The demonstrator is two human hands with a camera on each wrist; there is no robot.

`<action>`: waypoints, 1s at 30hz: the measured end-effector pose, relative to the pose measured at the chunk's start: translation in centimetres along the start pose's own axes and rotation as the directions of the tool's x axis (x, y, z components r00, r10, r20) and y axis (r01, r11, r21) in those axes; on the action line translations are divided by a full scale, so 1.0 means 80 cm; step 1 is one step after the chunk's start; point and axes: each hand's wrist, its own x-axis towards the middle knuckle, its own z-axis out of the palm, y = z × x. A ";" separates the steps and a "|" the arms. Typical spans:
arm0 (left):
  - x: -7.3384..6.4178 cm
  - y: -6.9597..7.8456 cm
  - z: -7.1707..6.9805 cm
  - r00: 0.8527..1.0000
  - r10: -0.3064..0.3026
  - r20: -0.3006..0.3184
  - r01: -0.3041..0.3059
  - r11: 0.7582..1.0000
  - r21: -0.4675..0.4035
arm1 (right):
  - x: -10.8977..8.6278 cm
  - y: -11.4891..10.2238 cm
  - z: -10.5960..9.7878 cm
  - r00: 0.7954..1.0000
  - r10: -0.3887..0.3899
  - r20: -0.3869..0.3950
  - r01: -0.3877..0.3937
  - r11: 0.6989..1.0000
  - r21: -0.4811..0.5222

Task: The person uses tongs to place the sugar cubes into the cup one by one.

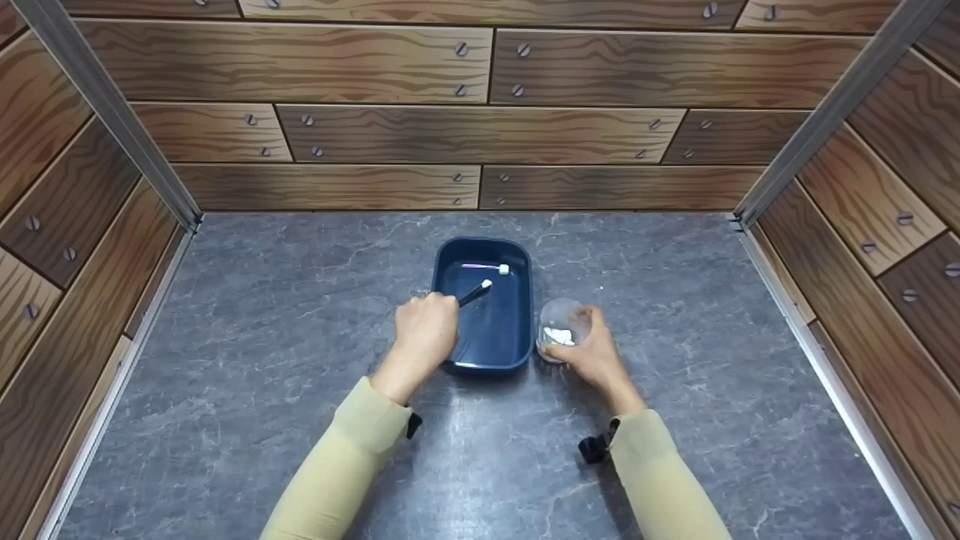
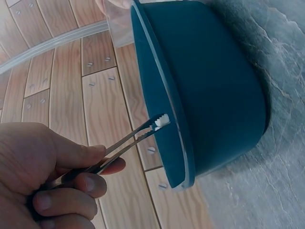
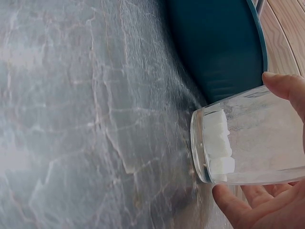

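Note:
My left hand (image 1: 427, 326) grips small serrated metal tongs (image 2: 125, 144) above a dark blue plastic basin (image 1: 491, 330). Between the tong tips sits a white cube (image 2: 162, 120), over the inside of the basin. Another white cube (image 1: 504, 269) lies at the basin's far end. Just right of the basin, my right hand (image 1: 596, 356) holds a clear glass (image 3: 259, 138), thumb on one side and fingers on the other. Several white cubes (image 3: 219, 143) lie in the bottom of the glass, which stands on the floor surface.
Grey marbled surface (image 1: 285, 315) surrounds the basin. Wood-patterned panels (image 1: 375, 135) rise at the back and both sides, with metal edging (image 1: 825, 390) along the right. A thin pinkish streak (image 1: 478, 265) shows beside the far cube; I cannot tell what it is.

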 end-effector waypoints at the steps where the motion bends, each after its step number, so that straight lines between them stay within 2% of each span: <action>1: -0.001 0.000 -0.001 1.000 0.001 0.004 -0.001 1.000 -0.004 | 0.000 0.000 0.000 1.000 -0.002 -0.001 0.002 1.000 0.000; 11: -0.013 0.004 -0.010 0.998 0.035 -0.056 -0.037 0.999 -0.029 | 0.000 0.001 0.001 1.000 -0.002 -0.001 0.002 0.999 0.033; 17: -0.020 0.008 -0.014 0.990 0.081 -0.116 -0.086 0.995 -0.040 | 0.000 0.001 0.001 1.000 0.003 -0.004 -0.003 0.999 0.034; 30: -0.039 0.032 -0.039 0.971 0.176 -0.162 -0.184 0.982 -0.033 | 0.000 0.001 0.001 1.000 0.000 -0.006 0.000 1.000 0.025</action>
